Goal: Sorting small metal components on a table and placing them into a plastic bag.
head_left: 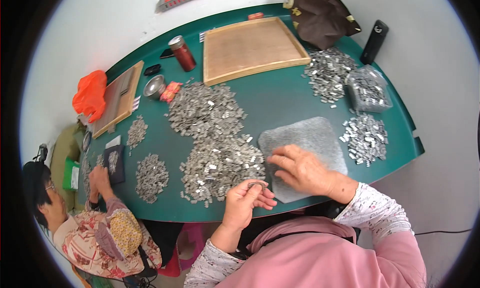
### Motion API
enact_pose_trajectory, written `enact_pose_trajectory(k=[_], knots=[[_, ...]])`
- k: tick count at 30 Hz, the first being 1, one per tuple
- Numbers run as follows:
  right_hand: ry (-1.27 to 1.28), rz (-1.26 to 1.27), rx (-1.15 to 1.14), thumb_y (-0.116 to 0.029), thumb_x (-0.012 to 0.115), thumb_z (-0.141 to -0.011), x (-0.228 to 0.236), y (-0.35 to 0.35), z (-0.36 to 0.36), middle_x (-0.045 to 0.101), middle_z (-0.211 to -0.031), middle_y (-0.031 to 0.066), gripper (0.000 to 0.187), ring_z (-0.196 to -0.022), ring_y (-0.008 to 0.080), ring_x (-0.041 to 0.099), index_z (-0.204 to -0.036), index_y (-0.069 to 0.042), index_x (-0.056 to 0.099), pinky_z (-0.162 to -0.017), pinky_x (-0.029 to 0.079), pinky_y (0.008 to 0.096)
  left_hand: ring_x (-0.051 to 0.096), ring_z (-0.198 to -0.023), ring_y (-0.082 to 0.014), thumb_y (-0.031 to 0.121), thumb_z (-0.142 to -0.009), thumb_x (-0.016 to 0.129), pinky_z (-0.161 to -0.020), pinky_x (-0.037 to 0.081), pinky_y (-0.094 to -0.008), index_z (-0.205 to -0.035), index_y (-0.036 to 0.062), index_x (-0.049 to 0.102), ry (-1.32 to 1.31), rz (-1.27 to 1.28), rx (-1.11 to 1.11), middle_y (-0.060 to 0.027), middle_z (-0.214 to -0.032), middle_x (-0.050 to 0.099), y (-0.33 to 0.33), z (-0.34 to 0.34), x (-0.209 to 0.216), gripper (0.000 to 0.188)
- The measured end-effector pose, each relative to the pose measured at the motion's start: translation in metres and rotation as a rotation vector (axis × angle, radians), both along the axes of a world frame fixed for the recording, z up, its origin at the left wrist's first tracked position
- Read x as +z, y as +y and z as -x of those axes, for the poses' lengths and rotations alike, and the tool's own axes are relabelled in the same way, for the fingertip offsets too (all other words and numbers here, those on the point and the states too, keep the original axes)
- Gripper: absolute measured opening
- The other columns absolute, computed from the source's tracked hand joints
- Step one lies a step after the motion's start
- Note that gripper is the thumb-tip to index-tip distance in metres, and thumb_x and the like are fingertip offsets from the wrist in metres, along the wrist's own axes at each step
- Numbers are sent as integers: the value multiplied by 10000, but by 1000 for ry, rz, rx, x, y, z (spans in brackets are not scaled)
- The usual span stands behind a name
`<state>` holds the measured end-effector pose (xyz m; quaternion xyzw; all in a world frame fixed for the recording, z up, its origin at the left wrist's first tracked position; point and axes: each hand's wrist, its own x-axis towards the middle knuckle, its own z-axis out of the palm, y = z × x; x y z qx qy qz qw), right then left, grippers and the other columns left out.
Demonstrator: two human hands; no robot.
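The left hand [246, 202] pinches a stack of small metal pieces [257, 185] (fingers curled). The right hand [300, 169] lies open-fingered on the grey felt pad [310, 138].

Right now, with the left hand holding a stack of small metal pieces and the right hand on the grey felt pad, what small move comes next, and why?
Probably slide the right hand left off the grey felt pad to the big pile of metal pieces and gather a few more. The left hand pinches a short stack beside the pile, and the pad under the right hand looks bare.
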<state>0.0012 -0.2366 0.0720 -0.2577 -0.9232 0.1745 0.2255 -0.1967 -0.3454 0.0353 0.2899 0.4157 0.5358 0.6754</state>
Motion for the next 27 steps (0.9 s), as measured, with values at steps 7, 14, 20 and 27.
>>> enact_pose_trajectory(k=[7, 14, 20, 27], knots=[[325, 201, -65, -57, 705, -839, 1, -27, -9, 639, -870, 101, 167, -749, 258, 661, -1005, -39, 690, -630, 539, 356, 722, -785, -265, 83, -1029, 458, -676, 620, -352, -1128, -73, 590, -30, -107, -21, -172, -928, 690, 15, -32, 2, 227], [373, 216, -182, -83, 708, -806, -8, -18, -19, 631, -828, 117, 137, -695, 300, 658, -932, -42, 671, -595, 530, 393, 722, -805, -256, 77, -1026, 436, -705, 622, -362, -1200, -83, 569, 123, -130, -10, -188, -989, 692, 29, -52, 5, 271], [424, 336, -258, -68, 681, -825, 0, -5, -27, 647, -829, 127, 139, -693, 254, 670, -949, -13, 656, -598, 537, 346, 712, -877, -241, 72, -1015, 438, -746, 623, -356, -1331, -94, 498, 208, -190, -42, -170, -1076, 681, 52, -62, 17, 361], [446, 362, -229, -71, 661, -860, -15, 9, -34, 640, -826, 113, 122, -680, 182, 663, -951, 11, 657, -603, 530, 305, 705, -916, -258, 53, -1010, 431, -763, 625, -365, -1373, -96, 404, 296, -228, -100, -188, -1061, 665, 67, -69, 21, 393]])
